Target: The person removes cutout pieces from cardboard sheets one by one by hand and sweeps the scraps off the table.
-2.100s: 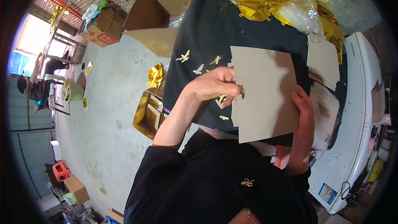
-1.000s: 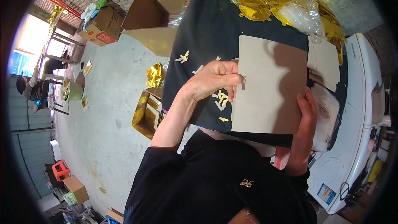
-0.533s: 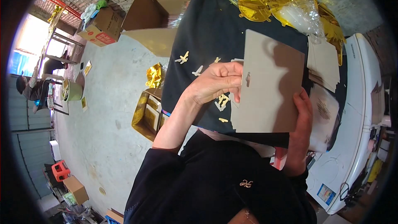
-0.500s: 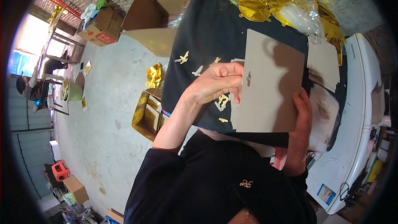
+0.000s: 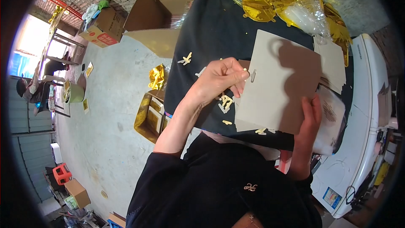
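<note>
A grey-beige card [image 5: 270, 93] with a small slot near its left edge is in my right hand [image 5: 311, 116], whose fingers grip the right side. More cards show beneath it at the lower left. My left hand [image 5: 223, 80] pinches a tiny pale piece [image 5: 245, 71] between thumb and forefinger, just left of the slot. Small pale cut-out pieces [image 5: 225, 102] lie on the black cloth [image 5: 211, 29] below my left hand. Others [image 5: 185, 58] lie farther left, and a few [image 5: 264, 131] show below the card's lower edge.
Gold foil [image 5: 257, 0] and clear plastic cover the table's far end. A stack of cards [image 5: 331, 61] lies right, beside a plastic-wrapped pack [image 5: 331, 118] and a white appliance [image 5: 358, 135]. Left are a large open carton [image 5: 156, 38], a gold-lined box [image 5: 145, 120] and, farther off, a person [image 5: 36, 88].
The card has tilted and its upper part has shifted right. My left hand has moved slightly up, with a tiny piece now showing at its fingertips. Pale pieces have come into view below the card.
</note>
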A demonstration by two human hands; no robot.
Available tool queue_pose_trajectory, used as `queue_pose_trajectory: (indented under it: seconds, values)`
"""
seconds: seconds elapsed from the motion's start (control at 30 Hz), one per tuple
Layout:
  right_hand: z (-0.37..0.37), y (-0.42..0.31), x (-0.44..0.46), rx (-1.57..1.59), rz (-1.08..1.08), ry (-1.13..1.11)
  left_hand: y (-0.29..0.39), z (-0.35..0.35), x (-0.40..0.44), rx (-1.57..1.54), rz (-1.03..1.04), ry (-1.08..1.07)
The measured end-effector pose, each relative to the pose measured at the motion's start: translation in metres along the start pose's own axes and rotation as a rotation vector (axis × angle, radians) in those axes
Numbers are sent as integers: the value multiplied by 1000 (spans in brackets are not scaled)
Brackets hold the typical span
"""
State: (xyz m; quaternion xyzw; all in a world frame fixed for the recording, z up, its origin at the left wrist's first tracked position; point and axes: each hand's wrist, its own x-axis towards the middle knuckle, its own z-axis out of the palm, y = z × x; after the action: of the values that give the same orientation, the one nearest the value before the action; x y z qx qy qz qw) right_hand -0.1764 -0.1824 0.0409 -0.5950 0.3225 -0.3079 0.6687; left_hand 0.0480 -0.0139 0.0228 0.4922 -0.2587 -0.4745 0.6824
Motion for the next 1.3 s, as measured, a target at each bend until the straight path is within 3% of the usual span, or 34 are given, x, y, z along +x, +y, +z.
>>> queue_pose_trajectory:
  seconds: [0.07,0.17,0.3,0.7,0.83,0.93,1.07,1.17,1.3]
  values:
    - [-6,5,1,-11,-63,-34,2,2,-1,55,39,42]
    - [11,-11,1,104,65,81,9,2,-1,-99,31,42]
    - [0,0,8,133,21,2,-1,2,0,339,200,149]
    - [-2,7,8,147,-32,-18,22,18,-11,599,155,191]
    - [3,2,7,126,-3,7,22,27,-12,754,415,206]
    - [4,-5,6,133,71,-11,14,22,-7,991,736,216]
    - [8,-14,3,140,154,-16,7,25,-1,1086,966,276]
    - [2,-9,10,271,286,-102,6,23,0,1100,1035,280]
    - [-4,5,12,279,273,-96,4,20,-2,928,935,336]
